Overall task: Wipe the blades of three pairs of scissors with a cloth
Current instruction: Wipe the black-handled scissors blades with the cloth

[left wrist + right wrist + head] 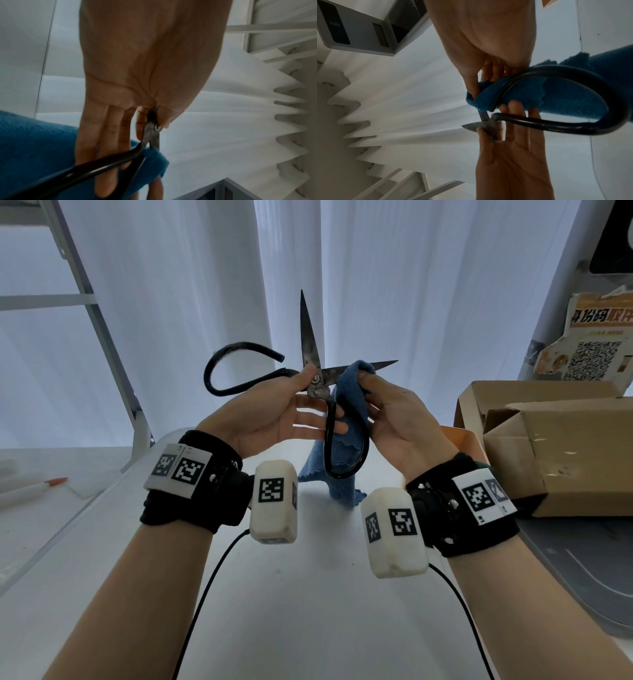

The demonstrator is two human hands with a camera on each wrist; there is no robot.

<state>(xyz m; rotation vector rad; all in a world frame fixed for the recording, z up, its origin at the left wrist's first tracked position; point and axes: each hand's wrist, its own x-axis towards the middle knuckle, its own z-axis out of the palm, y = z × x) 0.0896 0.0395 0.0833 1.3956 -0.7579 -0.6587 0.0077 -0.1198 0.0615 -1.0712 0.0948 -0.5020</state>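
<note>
Item one: I am watching my left hand point(274, 412) pinching the black-handled scissors point(317, 385) at the pivot between thumb and forefinger, other fingers lying straight behind the lower handle loop. Right of that pivot, my right hand point(394, 422) is gripping the blue cloth point(349, 392) folded over the sideways blade; blades are standing wide apart. Right of the scissors and farther off, cardboard boxes point(555, 446) are sitting before white curtains point(411, 285).

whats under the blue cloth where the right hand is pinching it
The right hand pinches the blue cloth around one scissors blade; only the blade's tip sticks out. The covered stretch can't be seen.
</note>
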